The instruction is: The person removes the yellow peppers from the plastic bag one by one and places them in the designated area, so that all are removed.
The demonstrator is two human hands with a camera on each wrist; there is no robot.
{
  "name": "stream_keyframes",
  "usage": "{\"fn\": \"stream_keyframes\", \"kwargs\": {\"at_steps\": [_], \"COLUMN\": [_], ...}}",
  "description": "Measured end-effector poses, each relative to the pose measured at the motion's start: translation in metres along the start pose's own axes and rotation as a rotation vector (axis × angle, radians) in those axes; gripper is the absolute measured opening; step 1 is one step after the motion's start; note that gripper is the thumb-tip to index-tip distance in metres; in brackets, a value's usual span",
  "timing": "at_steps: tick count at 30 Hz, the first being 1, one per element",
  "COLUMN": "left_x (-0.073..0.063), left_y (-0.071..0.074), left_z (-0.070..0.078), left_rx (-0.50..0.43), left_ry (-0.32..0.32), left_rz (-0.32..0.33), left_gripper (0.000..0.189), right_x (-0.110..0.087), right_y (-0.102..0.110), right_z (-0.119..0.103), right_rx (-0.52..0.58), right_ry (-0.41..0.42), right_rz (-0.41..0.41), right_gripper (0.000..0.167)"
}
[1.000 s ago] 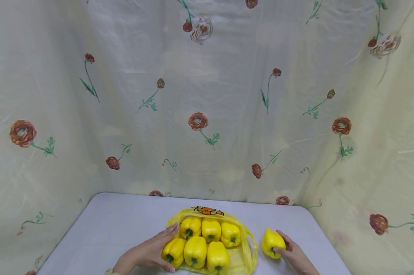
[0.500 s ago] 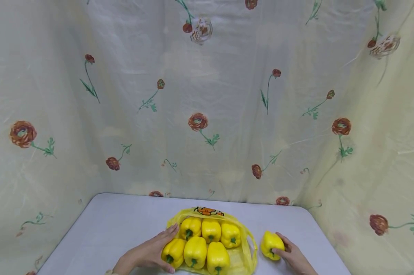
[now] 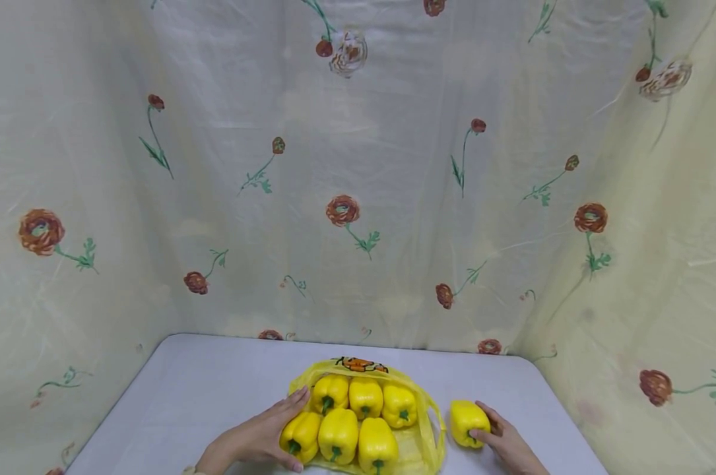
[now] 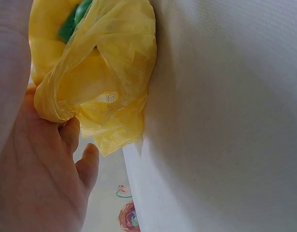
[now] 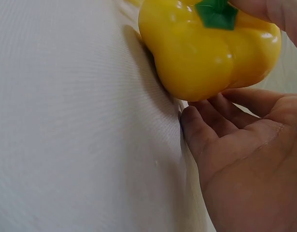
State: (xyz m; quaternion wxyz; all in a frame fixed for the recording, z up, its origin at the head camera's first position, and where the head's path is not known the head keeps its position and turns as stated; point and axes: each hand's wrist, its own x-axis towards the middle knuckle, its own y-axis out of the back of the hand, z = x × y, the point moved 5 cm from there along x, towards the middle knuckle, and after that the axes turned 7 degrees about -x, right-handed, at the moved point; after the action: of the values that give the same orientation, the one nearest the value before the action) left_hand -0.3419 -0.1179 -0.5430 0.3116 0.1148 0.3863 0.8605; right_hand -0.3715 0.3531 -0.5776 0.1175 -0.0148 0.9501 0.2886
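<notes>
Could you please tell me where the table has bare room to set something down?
The widest bare patch of table lies between the left hand and the left edge. Another lies behind the lone pepper, toward the back edge. The yellow bag is crowded with six peppers, and only a narrow gap separates it from the lone pepper.

Yellow bell peppers (image 3: 338, 432): seven in all; six in yellow plastic bag (image 3: 414, 452), two rows of three, one outside bag. Green stems (image 3: 336, 453): seven, one per pepper. Bags: one, one handle loop (image 3: 441, 437) showing. Hands: two, one left hand (image 3: 265, 434), one right hand (image 3: 506, 445). Worktop (image 3: 215, 376): one. Floral cloth sheets (image 3: 393, 277): number cannot be told.
</notes>
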Motion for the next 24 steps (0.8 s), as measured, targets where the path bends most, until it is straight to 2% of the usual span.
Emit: {"fn": "stream_keyframes", "kwargs": {"at_steps": [15, 24], "left_x": [0.0037, 0.0021], "left_y": [-0.0012, 0.001], "left_z": [-0.0025, -0.0016], "left_rx": [-0.019, 0.001], "left_ry": [0.035, 0.003], "left_rz": [-0.002, -0.008], "left_gripper": [0.115, 0.115], "right_x": [-0.0025, -0.0025], "right_y": [0.0028, 0.005], "right_z": [0.0019, 0.0034], "right_rx": [0.042, 0.051], "right_ry": [0.008, 0.03], "right_rz": [-0.036, -0.051], "right_gripper": [0.089, 0.088]}}
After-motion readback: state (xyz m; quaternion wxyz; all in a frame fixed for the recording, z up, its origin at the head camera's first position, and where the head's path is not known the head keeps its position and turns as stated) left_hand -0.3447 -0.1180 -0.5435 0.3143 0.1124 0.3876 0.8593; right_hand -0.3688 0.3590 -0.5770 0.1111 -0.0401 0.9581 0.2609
